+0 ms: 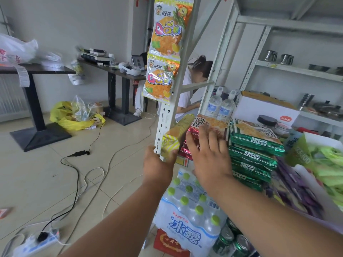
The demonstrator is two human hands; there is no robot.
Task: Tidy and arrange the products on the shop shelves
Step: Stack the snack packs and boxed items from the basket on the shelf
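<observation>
A long yellow packet (175,133) lies slantwise at the left end of the shelf, its near end hard against the white shelf upright (167,117). The left hand (157,164) grips that near end, fingers curled round it from below. Just to the right sits a stack of red packets (193,143), and the right hand (207,154) rests on it with fingers spread and nearly straight, palm down, the fingertips reaching onto the top packet. The two hands are close together, the yellow packet's near end between them.

Right of the red stack stands a taller stack of green packets (256,151), touching it. Behind these are two clear water bottles (220,106) and a white carton (263,108). Farther right lie loose green sachets (326,164) and purple ones (297,184) in white trays.

Below the hands sits a shrink-wrapped pack of water bottles with green caps (191,216), with green cans (233,240) beside it. A strip of yellow candy bags (165,51) hangs from the upright above. Behind the shelving a person in white (187,89) sits by dark tables (115,71); cables (74,182) trail over the tiled floor.
</observation>
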